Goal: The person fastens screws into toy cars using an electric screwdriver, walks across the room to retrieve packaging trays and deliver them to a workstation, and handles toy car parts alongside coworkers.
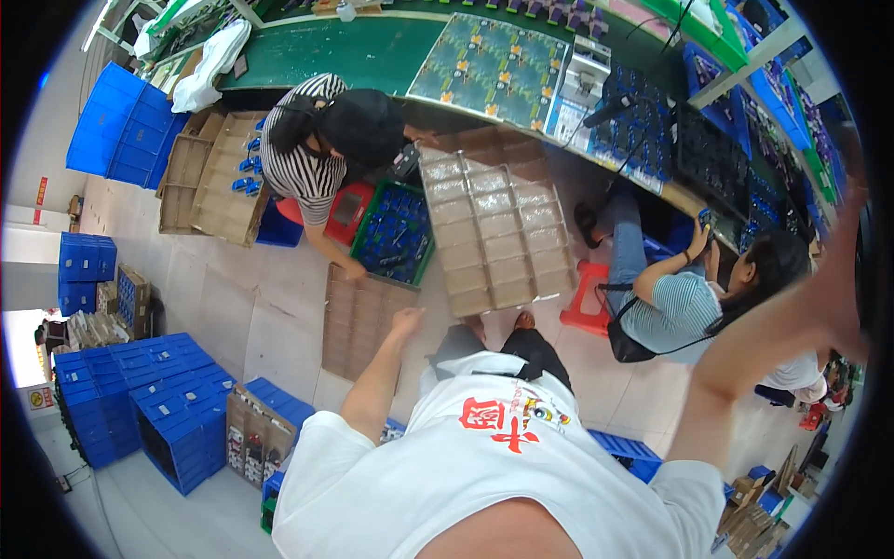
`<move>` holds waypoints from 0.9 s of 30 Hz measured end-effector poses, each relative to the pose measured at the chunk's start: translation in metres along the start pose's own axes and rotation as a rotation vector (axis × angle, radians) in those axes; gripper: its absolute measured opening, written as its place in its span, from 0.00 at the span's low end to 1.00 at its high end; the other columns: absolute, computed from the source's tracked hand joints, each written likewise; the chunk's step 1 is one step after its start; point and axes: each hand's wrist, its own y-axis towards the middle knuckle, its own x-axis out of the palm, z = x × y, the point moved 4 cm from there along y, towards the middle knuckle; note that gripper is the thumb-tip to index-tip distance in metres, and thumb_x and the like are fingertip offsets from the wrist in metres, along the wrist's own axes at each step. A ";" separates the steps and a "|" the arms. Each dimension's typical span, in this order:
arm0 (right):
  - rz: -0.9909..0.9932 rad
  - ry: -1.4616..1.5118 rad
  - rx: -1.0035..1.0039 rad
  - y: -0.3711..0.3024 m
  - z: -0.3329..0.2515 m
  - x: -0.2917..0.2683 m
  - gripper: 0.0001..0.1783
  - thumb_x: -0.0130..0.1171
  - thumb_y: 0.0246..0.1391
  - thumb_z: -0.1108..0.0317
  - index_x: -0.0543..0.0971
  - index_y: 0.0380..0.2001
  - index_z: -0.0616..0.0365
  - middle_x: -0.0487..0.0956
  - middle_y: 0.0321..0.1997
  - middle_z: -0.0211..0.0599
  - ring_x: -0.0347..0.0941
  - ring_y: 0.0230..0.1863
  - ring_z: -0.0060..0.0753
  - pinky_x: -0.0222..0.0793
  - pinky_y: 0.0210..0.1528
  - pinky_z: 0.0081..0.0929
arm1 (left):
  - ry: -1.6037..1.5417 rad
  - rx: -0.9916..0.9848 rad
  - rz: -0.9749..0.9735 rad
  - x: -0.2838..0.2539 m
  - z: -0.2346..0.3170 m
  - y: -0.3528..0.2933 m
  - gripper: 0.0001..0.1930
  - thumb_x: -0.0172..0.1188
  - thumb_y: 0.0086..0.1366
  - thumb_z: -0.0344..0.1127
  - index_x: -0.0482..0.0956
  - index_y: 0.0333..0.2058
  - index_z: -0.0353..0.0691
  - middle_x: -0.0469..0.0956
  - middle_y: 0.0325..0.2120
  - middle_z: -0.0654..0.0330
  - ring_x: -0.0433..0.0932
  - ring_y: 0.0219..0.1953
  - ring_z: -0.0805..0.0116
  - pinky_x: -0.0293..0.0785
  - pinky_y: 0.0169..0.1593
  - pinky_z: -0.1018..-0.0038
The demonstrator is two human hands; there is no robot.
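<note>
My left hand is low over the floor, beside a brown compartment tray lying there; its fingers are too small and blurred to read, and no held object shows. My right hand is raised at the far right rim, smeared and partly lost in the dark edge. Ahead of me a second divided tray, shiny and brown, sits tilted above the floor, its cells looking empty. A co-worker in a striped top bends at its far left, one hand near a green crate of blue parts.
At right, another co-worker sits on a red stool at the bench, handling a small blue part. A green workbench runs across the back. Blue crates are stacked at left, and trays holding blue parts stand behind the first co-worker.
</note>
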 end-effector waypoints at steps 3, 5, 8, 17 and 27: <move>-0.001 0.018 0.026 0.003 0.013 0.002 0.20 0.43 0.66 0.59 0.75 0.51 0.61 0.79 0.45 0.45 0.79 0.40 0.40 0.74 0.48 0.34 | -0.071 -0.044 0.002 -0.002 0.002 -0.012 0.15 0.63 0.62 0.42 0.81 0.41 0.36 0.80 0.30 0.59 0.79 0.28 0.68 0.76 0.30 0.71; 0.009 0.031 0.042 0.001 0.022 -0.001 0.20 0.43 0.66 0.59 0.75 0.51 0.61 0.79 0.45 0.45 0.79 0.41 0.40 0.74 0.48 0.34 | -0.058 -0.063 0.009 -0.005 0.003 -0.020 0.16 0.63 0.62 0.42 0.80 0.42 0.36 0.80 0.32 0.58 0.80 0.29 0.67 0.76 0.32 0.70; 0.008 0.052 0.062 0.000 0.037 -0.004 0.21 0.42 0.66 0.58 0.75 0.50 0.61 0.79 0.45 0.46 0.79 0.41 0.40 0.74 0.48 0.34 | -0.067 -0.105 0.015 -0.009 -0.007 -0.032 0.18 0.62 0.63 0.42 0.78 0.46 0.36 0.80 0.35 0.58 0.80 0.33 0.66 0.77 0.36 0.69; -0.041 0.040 0.035 0.022 0.054 -0.011 0.22 0.41 0.67 0.56 0.76 0.49 0.62 0.80 0.46 0.46 0.79 0.42 0.40 0.73 0.50 0.34 | -0.041 -0.189 0.012 -0.018 -0.043 -0.046 0.20 0.60 0.64 0.41 0.75 0.50 0.35 0.79 0.42 0.55 0.80 0.39 0.61 0.76 0.43 0.66; -0.052 -0.021 -0.011 0.030 0.050 -0.037 0.24 0.39 0.67 0.54 0.76 0.48 0.63 0.80 0.46 0.47 0.79 0.42 0.40 0.73 0.51 0.34 | -0.037 -0.161 -0.002 -0.010 -0.016 -0.040 0.19 0.61 0.64 0.41 0.76 0.49 0.35 0.79 0.41 0.56 0.79 0.38 0.63 0.75 0.42 0.67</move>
